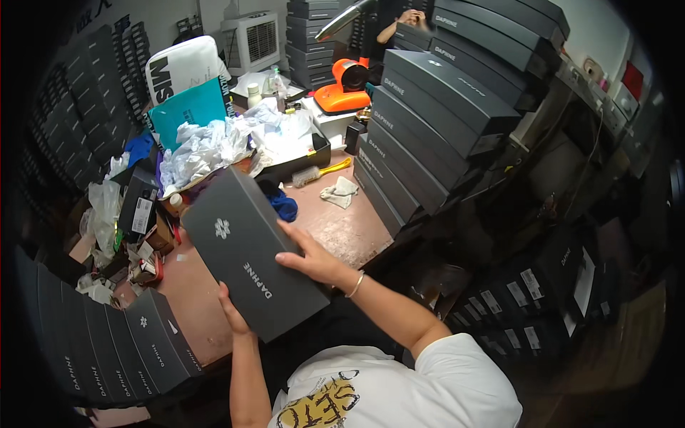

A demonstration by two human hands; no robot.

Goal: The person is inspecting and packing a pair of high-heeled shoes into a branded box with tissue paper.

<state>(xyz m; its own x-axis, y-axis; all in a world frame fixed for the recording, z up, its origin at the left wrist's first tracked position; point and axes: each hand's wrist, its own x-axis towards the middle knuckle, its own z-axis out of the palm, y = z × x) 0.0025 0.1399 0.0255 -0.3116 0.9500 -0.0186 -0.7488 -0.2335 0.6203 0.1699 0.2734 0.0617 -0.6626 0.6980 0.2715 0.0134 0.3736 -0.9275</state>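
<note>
A dark grey shoebox (239, 250) with its lid on is tilted over the near edge of the pinkish tabletop. My left hand (234, 312) grips its near left side, thumb up along the edge. My right hand (308, 258) lies on the box's right edge, thumb across the lid and fingers reaching over the far right side. The box's underside and the fingers beneath it are hidden. Just beyond the box lies a dark blue cloth (285, 207). A yellow-handled brush (321, 172) and a crumpled white rag (339, 192) rest farther back on the table.
Tall stacks of grey shoeboxes (442, 107) stand at the right, and more boxes (153, 342) at the lower left. Crumpled white paper (214, 143) fills an open box behind. An orange device (342, 89) stands at the back. Another person's hands (412, 18) show beyond the stack.
</note>
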